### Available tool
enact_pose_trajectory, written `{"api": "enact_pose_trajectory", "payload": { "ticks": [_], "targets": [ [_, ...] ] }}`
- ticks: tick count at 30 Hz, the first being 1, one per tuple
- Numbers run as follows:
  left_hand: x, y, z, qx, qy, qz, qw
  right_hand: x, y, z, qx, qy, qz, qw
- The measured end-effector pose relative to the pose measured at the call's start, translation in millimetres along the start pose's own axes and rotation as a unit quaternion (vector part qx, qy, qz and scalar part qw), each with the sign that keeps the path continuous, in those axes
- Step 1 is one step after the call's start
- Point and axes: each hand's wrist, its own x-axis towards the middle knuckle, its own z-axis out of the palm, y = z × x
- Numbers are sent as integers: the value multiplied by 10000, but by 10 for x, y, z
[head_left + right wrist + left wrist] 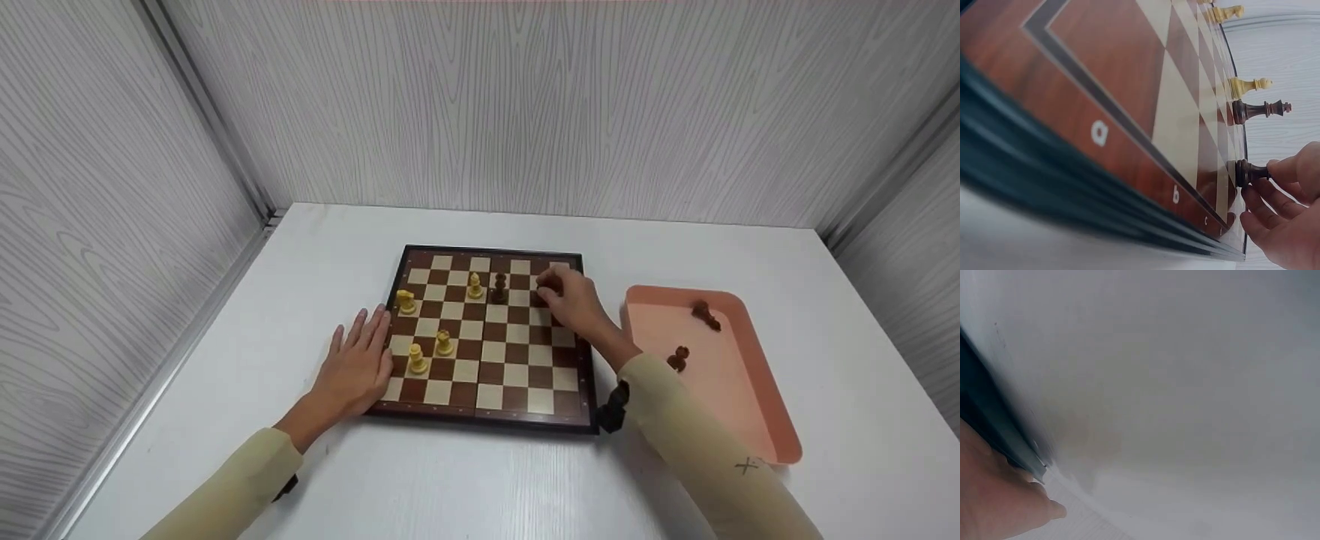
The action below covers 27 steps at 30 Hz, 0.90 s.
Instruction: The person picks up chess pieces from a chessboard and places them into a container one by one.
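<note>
A brown-and-cream chessboard [517, 352] lies on the white table. My right hand [576, 301] pinches a dark chess piece [1246, 172] by its upper part, near the far right of the board; fingers cover its top, and its base is at the board surface. A dark king [1264, 108] stands to its left, beside a pale yellow bishop [475, 285]. Farther left are a yellow knight [406, 301] and two more yellow pieces, one a rook [417, 358] and one a crowned piece [444, 343]. My left hand [356, 369] rests with straight fingers along the board's left edge.
Right of the board sits a shallow salmon-pink tray [765, 382]. Two dark chess pieces are in it, one piece [705, 315] at the back and another piece [678, 358] nearer its left side. Pale wood-grain panels [480, 105] enclose the table at the back and sides.
</note>
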Motion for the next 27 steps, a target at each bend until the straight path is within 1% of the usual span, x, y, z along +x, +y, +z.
{"api": "enact_pose_trajectory", "payload": {
  "ticks": [12,20,23,27],
  "targets": [
    [9,44,12,22,26,17,10000,5,-62,-117,-26,-34,56,10000],
    [12,35,-4,64,-93,4,9999,-50,-71,-195,14,39,122,9999],
    [5,21,-8,83,-145,-7,9999,-77,-88,-228,18,41,53,10000],
    [-4,7,-15,71,-133,1,9999,-118,-119,-273,74,44,-20,10000]
  ]
}}
